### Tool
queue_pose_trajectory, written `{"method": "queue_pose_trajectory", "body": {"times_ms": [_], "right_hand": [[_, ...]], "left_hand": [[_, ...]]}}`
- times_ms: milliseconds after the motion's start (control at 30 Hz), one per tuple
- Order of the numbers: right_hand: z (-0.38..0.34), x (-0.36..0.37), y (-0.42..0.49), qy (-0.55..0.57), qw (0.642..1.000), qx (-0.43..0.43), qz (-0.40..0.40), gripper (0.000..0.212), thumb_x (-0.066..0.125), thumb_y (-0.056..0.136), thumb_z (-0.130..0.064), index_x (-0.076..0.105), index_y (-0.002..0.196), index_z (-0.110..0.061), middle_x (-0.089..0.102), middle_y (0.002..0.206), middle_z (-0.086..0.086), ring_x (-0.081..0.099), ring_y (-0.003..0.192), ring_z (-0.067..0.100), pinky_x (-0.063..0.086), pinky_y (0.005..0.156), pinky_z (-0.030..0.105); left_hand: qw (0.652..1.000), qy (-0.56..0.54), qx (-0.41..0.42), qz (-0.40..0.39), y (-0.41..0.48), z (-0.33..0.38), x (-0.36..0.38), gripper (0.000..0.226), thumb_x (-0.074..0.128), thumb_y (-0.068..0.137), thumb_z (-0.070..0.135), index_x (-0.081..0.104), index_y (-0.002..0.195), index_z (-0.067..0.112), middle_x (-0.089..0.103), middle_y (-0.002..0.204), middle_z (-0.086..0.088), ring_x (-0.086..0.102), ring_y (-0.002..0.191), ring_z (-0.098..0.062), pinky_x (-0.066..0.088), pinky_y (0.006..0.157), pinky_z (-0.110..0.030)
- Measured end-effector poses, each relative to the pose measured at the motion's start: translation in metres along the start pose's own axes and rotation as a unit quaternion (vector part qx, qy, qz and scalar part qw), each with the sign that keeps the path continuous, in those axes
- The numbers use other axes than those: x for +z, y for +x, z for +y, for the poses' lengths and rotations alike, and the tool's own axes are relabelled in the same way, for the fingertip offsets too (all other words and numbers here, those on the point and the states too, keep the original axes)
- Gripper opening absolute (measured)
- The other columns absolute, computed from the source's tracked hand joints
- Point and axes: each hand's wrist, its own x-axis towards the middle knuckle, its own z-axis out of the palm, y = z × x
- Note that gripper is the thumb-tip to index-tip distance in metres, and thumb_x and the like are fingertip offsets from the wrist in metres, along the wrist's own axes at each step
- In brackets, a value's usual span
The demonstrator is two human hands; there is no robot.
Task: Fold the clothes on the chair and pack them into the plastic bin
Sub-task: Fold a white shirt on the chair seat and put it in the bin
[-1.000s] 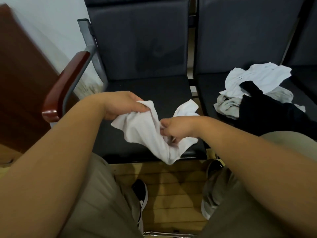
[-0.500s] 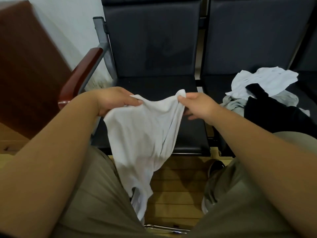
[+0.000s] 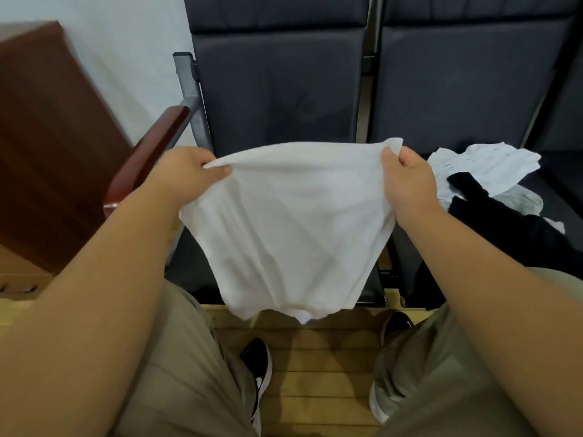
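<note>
A row of dark padded chairs stands against a pale wall (image 3: pixel 120 42) on a plank floor (image 3: pixel 321 373). In front of the left chair (image 3: pixel 277 89), the shirt (image 3: pixel 293 222) hangs stretched between both hands. The left hand (image 3: pixel 186 171) pinches one top corner, thumb over curled fingers. The right hand (image 3: pixel 410 184) grips the other corner in a closed fist. The taut top edge runs left to right, level with the hands, and the cloth drops from it toward the floor between the knees. Neither hand is nearer; they share the edge evenly.

The left chair's seat (image 3: pixel 186 266) lies just beyond and below the shirt, so laying it flat probably means a short forward reach. The wooden armrest (image 3: pixel 151 152) sits close beside the left wrist and could catch that corner. On the right chair (image 3: pixel 457 83), a pile (image 3: pixel 492 184) of white, grey and black clothes waits near the right hand, apart from the shirt. A brown cabinet (image 3: pixel 47 137) stands at far left. The bin is not in view.
</note>
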Motion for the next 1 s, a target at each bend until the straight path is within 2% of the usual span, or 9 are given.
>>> {"method": "queue_pose_trajectory", "body": {"times_ms": [133, 200, 267, 333, 433, 633, 800, 900, 1000], "right_hand": [[-0.005, 0.003, -0.001, -0.001, 0.996, 0.021, -0.085, 0.043, 0.057, 0.099, -0.052, 0.065, 0.094, -0.010, 0.064, 0.080, -0.005, 0.059, 0.077, 0.011, 0.048, 0.076, 0.032], [-0.012, 0.002, -0.001, 0.092, 0.972, 0.107, -0.186, 0.033, 0.065, 0.095, -0.054, 0.077, 0.114, -0.029, 0.079, 0.105, -0.008, 0.075, 0.099, 0.012, 0.058, 0.092, 0.038], [-0.017, 0.000, 0.000, 0.185, 0.940, 0.156, -0.239, 0.031, 0.069, 0.097, -0.049, 0.077, 0.124, -0.036, 0.079, 0.118, -0.006, 0.076, 0.110, 0.017, 0.059, 0.097, 0.041], [-0.014, 0.003, 0.004, 0.155, 0.960, 0.123, -0.199, 0.026, 0.064, 0.100, -0.047, 0.079, 0.117, -0.034, 0.079, 0.112, -0.010, 0.075, 0.105, 0.013, 0.058, 0.092, 0.037], [-0.004, 0.011, 0.004, 0.047, 0.994, 0.067, -0.071, 0.040, 0.056, 0.101, -0.048, 0.067, 0.100, -0.009, 0.066, 0.088, 0.006, 0.059, 0.084, 0.013, 0.049, 0.080, 0.036], [-0.011, 0.022, -0.004, -0.039, 0.985, 0.086, -0.143, 0.028, 0.050, 0.108, -0.047, 0.066, 0.115, -0.025, 0.068, 0.108, -0.002, 0.065, 0.100, 0.018, 0.054, 0.083, 0.035], [-0.013, 0.017, -0.004, -0.006, 0.989, 0.038, -0.145, 0.027, 0.057, 0.103, -0.047, 0.069, 0.120, -0.030, 0.073, 0.111, -0.009, 0.069, 0.104, 0.016, 0.059, 0.094, 0.040], [-0.012, 0.011, -0.002, 0.055, 0.996, -0.013, -0.074, 0.026, 0.061, 0.102, -0.040, 0.068, 0.095, -0.017, 0.068, 0.086, -0.011, 0.062, 0.081, 0.009, 0.052, 0.075, 0.029], [-0.014, 0.006, 0.002, 0.105, 0.993, -0.056, -0.009, 0.038, 0.061, 0.100, -0.039, 0.058, 0.089, -0.003, 0.053, 0.076, -0.005, 0.047, 0.071, 0.010, 0.041, 0.064, 0.028]], "left_hand": [[0.996, 0.030, 0.007, -0.088, -0.007, 0.009, 0.003, 0.027, 0.068, 0.099, 0.050, 0.077, 0.088, 0.027, 0.072, 0.089, -0.001, 0.066, 0.087, -0.019, 0.046, 0.068, -0.027], [0.995, -0.058, 0.002, -0.080, -0.011, 0.015, -0.003, 0.023, 0.071, 0.098, 0.047, 0.080, 0.094, 0.026, 0.076, 0.091, 0.001, 0.071, 0.086, -0.017, 0.050, 0.068, -0.026], [0.973, -0.211, -0.030, -0.088, -0.016, 0.019, -0.012, 0.019, 0.072, 0.099, 0.043, 0.079, 0.103, 0.026, 0.080, 0.092, 0.004, 0.076, 0.079, -0.011, 0.056, 0.062, -0.023], [0.963, -0.257, -0.044, -0.069, -0.018, 0.016, -0.016, 0.020, 0.071, 0.099, 0.044, 0.078, 0.107, 0.027, 0.080, 0.092, 0.006, 0.076, 0.078, -0.011, 0.057, 0.059, -0.023], [0.998, -0.054, -0.023, -0.021, -0.008, -0.005, -0.010, 0.029, 0.068, 0.099, 0.052, 0.078, 0.098, 0.024, 0.073, 0.095, 0.001, 0.068, 0.092, -0.021, 0.049, 0.069, -0.029], [0.997, -0.005, -0.018, -0.071, -0.008, -0.007, -0.005, 0.023, 0.071, 0.098, 0.047, 0.078, 0.094, 0.026, 0.073, 0.092, 0.004, 0.066, 0.087, -0.015, 0.049, 0.068, -0.030], [1.000, -0.011, -0.014, -0.018, -0.006, -0.011, -0.010, 0.022, 0.071, 0.098, 0.046, 0.077, 0.100, 0.025, 0.072, 0.098, 0.004, 0.064, 0.088, -0.013, 0.050, 0.075, -0.035], [0.999, -0.027, -0.005, 0.019, -0.006, -0.012, -0.015, 0.020, 0.069, 0.099, 0.046, 0.075, 0.104, 0.027, 0.072, 0.100, 0.005, 0.066, 0.092, -0.017, 0.056, 0.084, -0.042], [0.994, -0.030, -0.015, 0.102, -0.001, -0.006, -0.017, 0.025, 0.065, 0.099, 0.053, 0.071, 0.110, 0.031, 0.070, 0.101, 0.004, 0.065, 0.092, -0.023, 0.059, 0.088, -0.047]]}}
